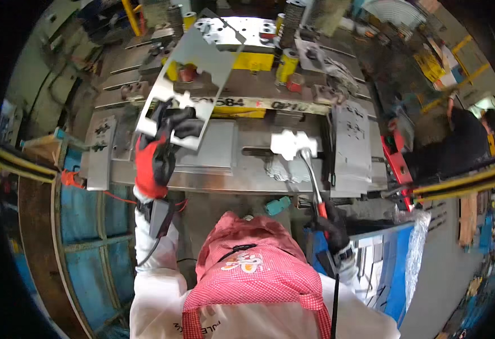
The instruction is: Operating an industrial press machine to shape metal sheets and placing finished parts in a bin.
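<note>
My left hand [158, 161], in a red and black glove, is closed on the near edge of a long sheet-metal blank [202, 56] with irregular cut-outs. The sheet tilts up and away over the press bed. In a black glove, my right hand [335, 229] grips a red-handled tool with a metal shaft [314, 182]. At the shaft's far end sits a bright, irregularly shaped metal piece [293, 144]; how it is held there cannot be made out. Beneath it, similar cut pieces [287, 170] lie on the steel table. Beside the left hand rests a stack of flat sheets [218, 150].
Behind the table edge stands a die [315, 104] with yellow posts [287, 66]. More metal plates [352, 158] lie at the right, near a red metal block [395, 161]. A blue-framed bin [394, 254] stands beside my right arm. Another person [456, 138] is at the far right.
</note>
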Demonstrator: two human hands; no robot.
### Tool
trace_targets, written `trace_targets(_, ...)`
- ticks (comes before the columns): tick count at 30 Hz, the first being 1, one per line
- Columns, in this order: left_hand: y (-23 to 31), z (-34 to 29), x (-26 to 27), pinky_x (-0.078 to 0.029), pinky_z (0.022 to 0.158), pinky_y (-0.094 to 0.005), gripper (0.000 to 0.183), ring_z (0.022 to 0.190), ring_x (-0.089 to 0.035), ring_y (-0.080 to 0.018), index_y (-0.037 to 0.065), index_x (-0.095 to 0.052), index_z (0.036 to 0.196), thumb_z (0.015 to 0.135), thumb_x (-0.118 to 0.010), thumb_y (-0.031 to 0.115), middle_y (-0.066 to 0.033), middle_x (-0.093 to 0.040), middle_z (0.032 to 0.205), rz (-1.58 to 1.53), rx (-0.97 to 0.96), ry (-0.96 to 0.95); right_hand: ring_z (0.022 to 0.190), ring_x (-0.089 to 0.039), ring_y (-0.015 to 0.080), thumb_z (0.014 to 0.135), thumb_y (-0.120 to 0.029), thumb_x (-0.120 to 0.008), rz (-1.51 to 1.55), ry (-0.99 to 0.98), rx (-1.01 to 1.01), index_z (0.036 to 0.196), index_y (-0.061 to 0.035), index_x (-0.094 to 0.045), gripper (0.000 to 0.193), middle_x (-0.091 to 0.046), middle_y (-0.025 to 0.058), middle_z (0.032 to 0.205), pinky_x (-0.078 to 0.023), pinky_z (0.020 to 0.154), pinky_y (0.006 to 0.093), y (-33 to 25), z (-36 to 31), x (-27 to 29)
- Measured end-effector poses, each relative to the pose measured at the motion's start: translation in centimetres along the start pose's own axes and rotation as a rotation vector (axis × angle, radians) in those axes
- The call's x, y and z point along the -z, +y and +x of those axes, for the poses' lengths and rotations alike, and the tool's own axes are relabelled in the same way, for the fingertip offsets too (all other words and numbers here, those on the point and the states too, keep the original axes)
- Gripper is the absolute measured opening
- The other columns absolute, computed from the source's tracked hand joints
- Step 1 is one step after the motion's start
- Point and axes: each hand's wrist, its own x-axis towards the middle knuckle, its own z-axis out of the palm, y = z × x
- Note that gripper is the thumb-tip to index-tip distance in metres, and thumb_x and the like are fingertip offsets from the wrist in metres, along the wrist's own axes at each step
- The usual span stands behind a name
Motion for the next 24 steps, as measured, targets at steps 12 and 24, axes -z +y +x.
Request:
trace_targets(12, 2.1, -21.1, 13.0, -0.042, 0.070, -0.0356, 0.026, 0.079, -0.052, -0.0250, 0.002, -0.050, 0.103, 0.081, -0.052, 0.017, -0.0137, -0.050, 0.088, 0.064, 0.982, 0.083, 0.073, -0.051, 0.0133, 0.079, -0.015, -0.055, -0.233, -0.080, 0.013, 0.126, -0.0052, -0.039, 0.050, -0.054, 0.0051, 0.090, -0.043, 0.065, 0.0259, 0.2, 5.5, -6.9)
trace_targets(24, -13.6, -26.4, 46.2, -0.042, 0.081, -0.0341, 0.040, 0.095, -0.051, -0.0270, 0.003, -0.040, 0.122, 0.087, -0.047, 0.021, -0.0179, -0.046, 0.114, 0.998, 1.039, 0.230, 0.074, -0.055, 0.0136, 0.082, -0.016, -0.053, -0.074, -0.151, 0.005, 0.118, -0.0040, -0.044, 0.038, -0.056, 0.0041, 0.086, -0.045, 0.062, 0.0264, -0.2, 4.7, -7.2)
